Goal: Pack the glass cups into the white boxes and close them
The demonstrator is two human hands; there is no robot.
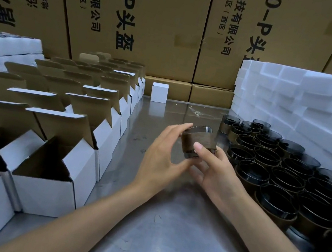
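Note:
Both hands hold one dark glass cup with a brown sleeve above the middle of the steel table. My left hand grips its left side, thumb below and fingers over the top. My right hand holds its right side, thumb pressed on the sleeve. Several more sleeved glass cups stand packed together on the right. Rows of open white boxes with raised flaps fill the left side. One closed white box stands at the back.
Stacks of white foam trays rise at the back right, and more foam sits at the back left. Large brown cartons form a wall behind the table. Bare steel lies between the boxes and the cups.

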